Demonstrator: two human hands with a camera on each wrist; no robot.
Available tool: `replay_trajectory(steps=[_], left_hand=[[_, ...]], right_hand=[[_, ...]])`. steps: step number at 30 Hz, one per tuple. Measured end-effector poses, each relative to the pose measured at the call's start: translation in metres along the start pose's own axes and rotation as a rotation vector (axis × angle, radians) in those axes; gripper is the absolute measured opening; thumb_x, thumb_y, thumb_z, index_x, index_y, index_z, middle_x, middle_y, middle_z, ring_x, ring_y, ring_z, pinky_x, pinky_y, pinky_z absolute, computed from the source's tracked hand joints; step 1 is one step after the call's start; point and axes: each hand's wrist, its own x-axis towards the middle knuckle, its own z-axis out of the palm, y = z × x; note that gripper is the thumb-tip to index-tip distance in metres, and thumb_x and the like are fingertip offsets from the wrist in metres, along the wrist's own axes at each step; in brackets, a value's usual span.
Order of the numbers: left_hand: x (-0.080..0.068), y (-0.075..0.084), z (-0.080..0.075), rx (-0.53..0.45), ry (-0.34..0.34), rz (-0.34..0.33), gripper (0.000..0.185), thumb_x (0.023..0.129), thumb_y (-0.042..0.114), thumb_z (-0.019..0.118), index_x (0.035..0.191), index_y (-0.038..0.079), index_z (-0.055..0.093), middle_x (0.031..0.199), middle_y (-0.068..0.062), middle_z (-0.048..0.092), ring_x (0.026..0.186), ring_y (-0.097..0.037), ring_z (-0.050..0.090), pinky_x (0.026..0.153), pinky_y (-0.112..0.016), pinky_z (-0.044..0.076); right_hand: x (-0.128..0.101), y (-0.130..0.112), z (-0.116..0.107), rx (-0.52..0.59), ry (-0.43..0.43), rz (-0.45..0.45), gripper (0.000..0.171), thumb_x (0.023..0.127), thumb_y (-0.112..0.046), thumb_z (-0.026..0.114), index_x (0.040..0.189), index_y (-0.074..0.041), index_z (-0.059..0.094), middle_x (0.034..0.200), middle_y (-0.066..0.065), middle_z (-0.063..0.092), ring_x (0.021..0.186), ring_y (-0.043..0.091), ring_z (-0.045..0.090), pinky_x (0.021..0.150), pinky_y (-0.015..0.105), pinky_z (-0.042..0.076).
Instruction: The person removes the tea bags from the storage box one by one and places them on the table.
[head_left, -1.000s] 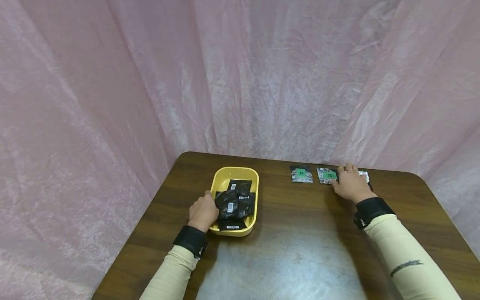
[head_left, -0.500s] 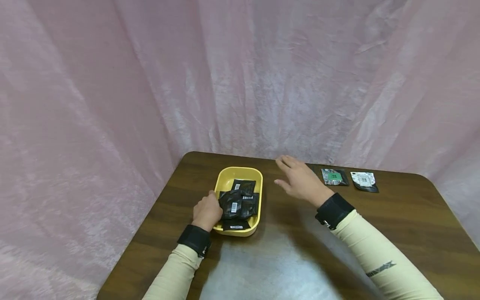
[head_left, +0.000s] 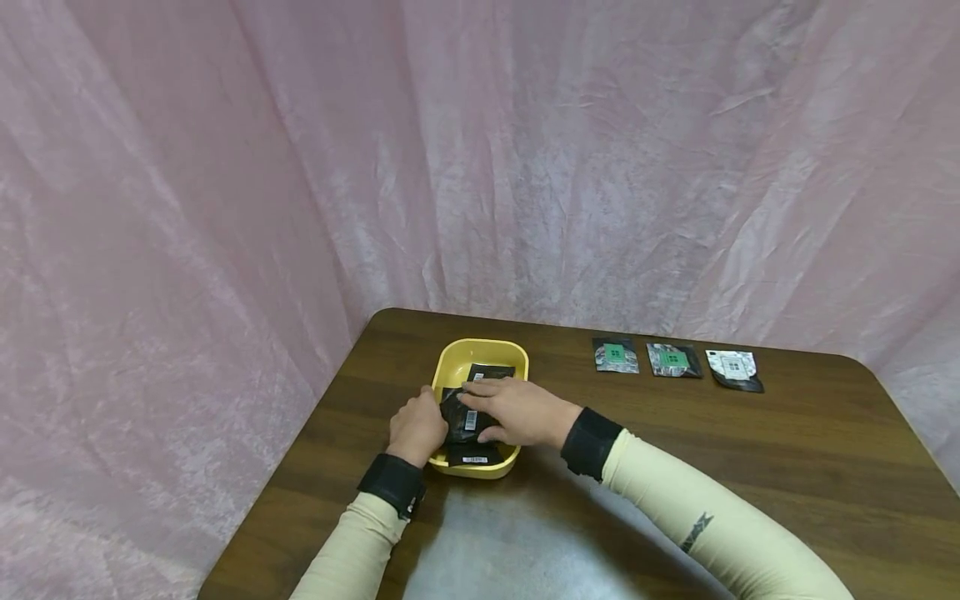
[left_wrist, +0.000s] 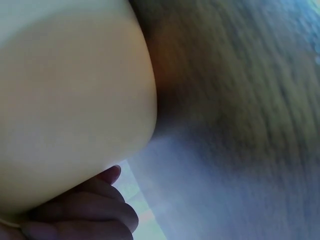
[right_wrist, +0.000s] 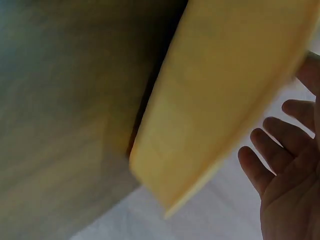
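Note:
A yellow plastic tub [head_left: 454,360] stands on the table, holding several flat black packets [head_left: 474,455] with white barcode labels. My left hand [head_left: 417,427] grips the tub's left rim; in the left wrist view its curled fingers [left_wrist: 95,210] show below the tub wall. Over the tub's right side reaches my right hand [head_left: 525,411], fingers extended above the packets and partly covering them. Seen from the right wrist, these fingers [right_wrist: 275,150] are spread beside the yellow wall with nothing held. Whether they touch a packet cannot be made out.
Along the back edge of the brown wooden table [head_left: 600,417] lie a green-labelled packet [head_left: 615,356], a second green-labelled packet [head_left: 674,360] and a white-labelled packet [head_left: 734,368] in a row. A pink curtain [head_left: 562,167] hangs behind the table.
My right hand has left the packet at the right end of the row and swept left to above the tub. The white-labelled packet stays on the table. My left hand keeps its hold.

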Motion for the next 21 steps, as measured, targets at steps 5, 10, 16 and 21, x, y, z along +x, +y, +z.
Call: replay_trajectory(steps=[5,10,16,21], left_hand=[[-0.001,0.002,0.0,0.012,-0.001,-0.005,0.032,0.094,0.013,0.069,0.122,-0.001,0.061,0.104,-0.023,0.076,0.094,-0.04,0.076,0.077,-0.056,0.059],[0.0,0.003,0.001,0.015,0.001,0.001,0.034,0.094,0.014,0.071,0.122,-0.001,0.061,0.104,-0.023,0.075,0.093,-0.041,0.076,0.076,-0.056,0.058],[0.0,0.0,0.001,0.01,0.016,0.007,0.032,0.092,0.013,0.072,0.119,0.0,0.061,0.101,-0.021,0.075,0.091,-0.039,0.076,0.073,-0.054,0.058],[0.0,0.0,0.001,0.009,0.003,0.004,0.033,0.092,0.013,0.073,0.119,0.0,0.061,0.101,-0.021,0.075,0.09,-0.037,0.075,0.073,-0.053,0.057]], right_hand=[[0.014,-0.015,0.015,-0.043,-0.092,-0.018,0.068,0.102,-0.044,0.071,0.159,-0.013,0.05,0.166,0.009,0.051,0.154,0.024,0.05,0.124,0.043,0.043],[0.015,-0.019,0.022,-0.022,-0.136,0.038,0.064,0.102,-0.038,0.071,0.158,-0.012,0.052,0.163,0.011,0.053,0.15,0.026,0.055,0.122,0.042,0.046],[0.014,-0.014,0.028,0.039,-0.061,0.074,0.052,0.102,-0.023,0.065,0.152,-0.009,0.058,0.156,0.013,0.06,0.144,0.026,0.06,0.119,0.04,0.049],[0.013,-0.011,0.031,0.055,-0.007,0.064,0.049,0.102,-0.023,0.066,0.148,-0.008,0.063,0.151,0.013,0.065,0.139,0.026,0.065,0.116,0.04,0.052]])
